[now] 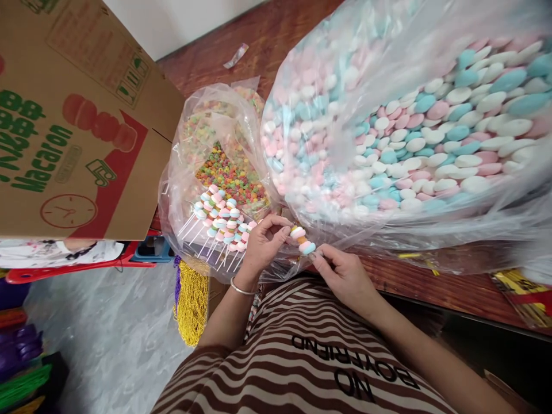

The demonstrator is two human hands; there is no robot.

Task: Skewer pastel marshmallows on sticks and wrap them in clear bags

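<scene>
Left hand (268,240) and right hand (345,275) pinch a candy skewer (302,240).

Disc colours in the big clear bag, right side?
Discs: pink, white and light blue; best in the head view.

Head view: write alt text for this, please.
The left hand and right hand hold a short candy stack between them. Nearby are similar candy sticks, a bag of multicoloured pieces and a larger bag of pastel candies.
</scene>
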